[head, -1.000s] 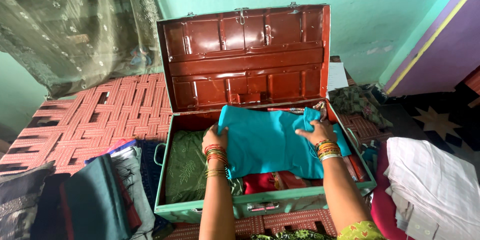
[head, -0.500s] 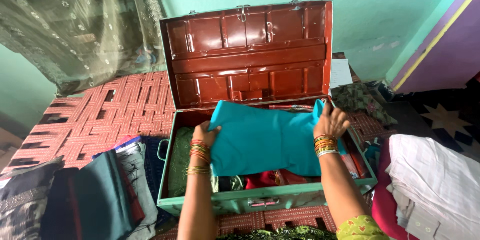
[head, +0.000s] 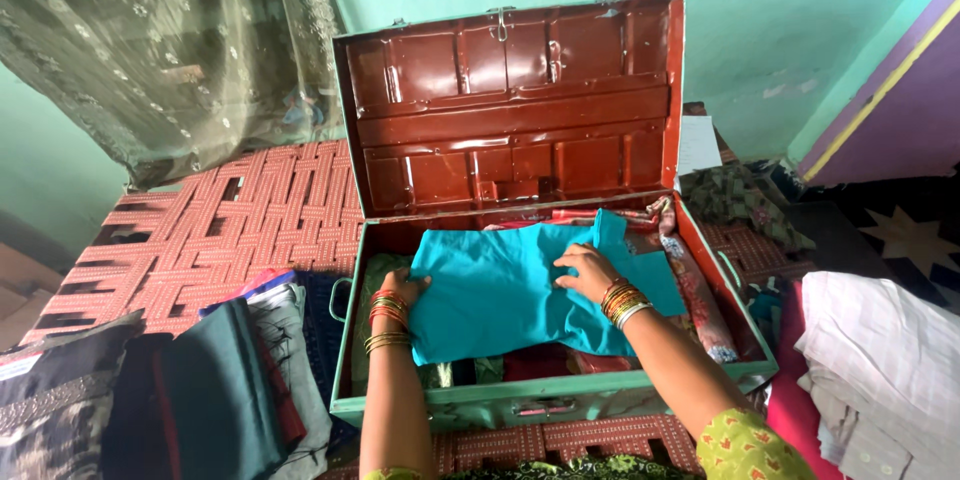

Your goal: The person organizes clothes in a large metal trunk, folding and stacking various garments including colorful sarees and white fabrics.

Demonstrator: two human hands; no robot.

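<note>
On a woven red cot point(head: 240, 230) sits an open metal trunk point(head: 560, 402), green outside, with its reddish-brown lid point(head: 510, 100) standing upright against a pale green wall point(head: 770, 10). Inside the trunk, lying on top of other folded clothes, is a folded turquoise garment point(head: 500, 290). It covers most of the middle of the trunk.

Both hands belong to the person wearing the camera, and both wrists carry stacks of red, green and gold bangles. The left hand point(head: 405, 290) rests at the left edge of the turquoise garment, fingers curled around that edge so that part of the hand is tucked out of sight; it appears to have hold of the cloth. The right hand point(head: 588, 270) lies flat and open on top of the garment, towards its right side, palm down, fingers spread, pressing rather than gripping.

Beside the turquoise garment, a rolled floral cloth point(head: 695, 290) lies along the trunk's right wall, and dark green fabric point(head: 375, 275) shows at the left. Left of the trunk, on the cot, is a pile of folded dark clothes point(head: 215, 400). To the right lies a stack of pale folded fabric point(head: 885, 360). A sheer grey-green curtain point(head: 160, 40) hangs at the upper left.
</note>
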